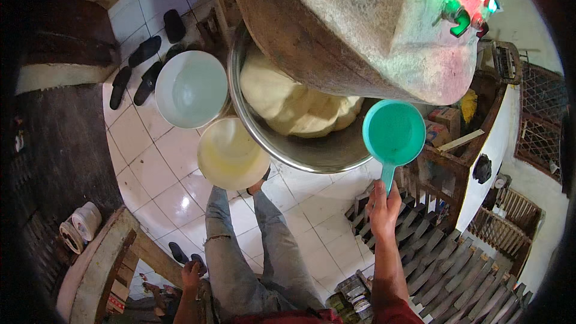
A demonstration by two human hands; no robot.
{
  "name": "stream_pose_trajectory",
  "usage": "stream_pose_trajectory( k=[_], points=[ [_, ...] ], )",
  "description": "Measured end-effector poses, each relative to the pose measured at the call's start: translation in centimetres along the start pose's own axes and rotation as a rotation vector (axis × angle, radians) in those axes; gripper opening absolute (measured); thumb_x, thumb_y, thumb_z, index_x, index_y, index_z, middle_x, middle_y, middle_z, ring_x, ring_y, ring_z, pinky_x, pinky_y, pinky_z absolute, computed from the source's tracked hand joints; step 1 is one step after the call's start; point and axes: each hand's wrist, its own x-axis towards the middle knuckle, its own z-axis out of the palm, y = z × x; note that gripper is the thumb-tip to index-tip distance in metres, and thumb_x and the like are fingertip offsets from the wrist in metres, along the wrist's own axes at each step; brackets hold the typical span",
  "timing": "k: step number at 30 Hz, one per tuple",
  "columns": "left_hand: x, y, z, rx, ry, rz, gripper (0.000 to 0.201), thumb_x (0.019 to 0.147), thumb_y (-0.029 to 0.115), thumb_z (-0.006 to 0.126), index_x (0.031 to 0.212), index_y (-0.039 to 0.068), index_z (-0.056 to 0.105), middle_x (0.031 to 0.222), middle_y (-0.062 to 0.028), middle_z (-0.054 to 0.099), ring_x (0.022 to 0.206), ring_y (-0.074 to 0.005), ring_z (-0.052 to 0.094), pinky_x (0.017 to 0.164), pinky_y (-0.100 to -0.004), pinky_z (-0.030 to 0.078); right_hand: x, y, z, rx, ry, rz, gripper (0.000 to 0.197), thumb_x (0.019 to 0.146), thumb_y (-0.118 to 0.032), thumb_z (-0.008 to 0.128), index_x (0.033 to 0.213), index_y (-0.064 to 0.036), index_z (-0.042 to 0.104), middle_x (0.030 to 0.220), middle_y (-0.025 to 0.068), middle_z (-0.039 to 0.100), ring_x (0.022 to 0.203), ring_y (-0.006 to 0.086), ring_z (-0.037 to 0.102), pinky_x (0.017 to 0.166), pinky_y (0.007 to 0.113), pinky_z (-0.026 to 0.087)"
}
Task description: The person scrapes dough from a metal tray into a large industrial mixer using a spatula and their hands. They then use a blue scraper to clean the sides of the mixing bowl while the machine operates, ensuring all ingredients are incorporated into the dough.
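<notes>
In my right hand point(383, 210) is the handle of a teal plastic dipper point(395, 134), its round cup held over the right rim of a large metal mixing bowl point(324, 159). I cannot tell whether the dipper holds liquid. A big pale lump of dough point(288, 99) sits in the bowl, partly hidden under the mixer's worn housing point(360, 24). Low at my left side, my left hand point(191, 274) is beside a dark sandal-like shape; how its fingers are set is unclear. A white bucket point(191, 89) and a cream bucket point(233, 153) stand left of the bowl.
Lit lamps and green switches point(459, 22) sit on the mixer's right side. Dark sandals point(145, 51) lie on the tiled floor point(174, 168). Dark slats point(456, 282) are stacked at the lower right, below a wooden cabinet point(447, 171). A wooden bench point(105, 264) stands lower left.
</notes>
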Motion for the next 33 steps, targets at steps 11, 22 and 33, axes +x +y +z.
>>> stream_pose_trajectory(
  k=[11, 22, 33],
  points=[
    [0.7, -1.0, -1.1, 0.098, 0.062, -0.015, 0.032, 0.099, 0.027, 0.061, 0.112, -0.003, 0.062, 0.089, -0.0096, 0.070, 0.078, -0.0212, 0.071, 0.065, -0.0356, 0.055, 1.6, 0.9, 0.5, 0.037, 0.044, -0.077, 0.029, 0.105, -0.034, 0.055, 0.100, -0.0059, 0.051, 0.069, -0.0065, 0.042, 0.056, 0.0015, 0.036, 0.046, 0.021, 0.031],
    [0.4, -1.6, -1.0, 0.098, 0.017, -0.028, 0.031, 0.097, 0.024, 0.063, 0.113, -0.002, 0.062, 0.092, -0.0090, 0.070, 0.081, -0.0204, 0.070, 0.065, -0.0339, 0.057, 1.4, 0.6, 1.3, -0.166, 0.109, -0.086, 0.027, 0.106, -0.028, 0.054, 0.097, -0.0019, 0.053, 0.070, -0.0027, 0.049, 0.056, 0.0039, 0.041, 0.047, 0.024, 0.035],
    [-1.0, 1.9, 1.0, 0.071, -0.011, -0.132, 0.033, 0.098, 0.024, 0.060, 0.119, -0.003, 0.060, 0.103, -0.0114, 0.067, 0.090, -0.0229, 0.068, 0.071, -0.0383, 0.056, 1.7, 1.5, 1.0, -0.184, 0.150, -0.158, 0.028, 0.105, -0.028, 0.056, 0.098, -0.0013, 0.053, 0.071, -0.0031, 0.049, 0.057, 0.0033, 0.040, 0.048, 0.023, 0.033]
  ],
)
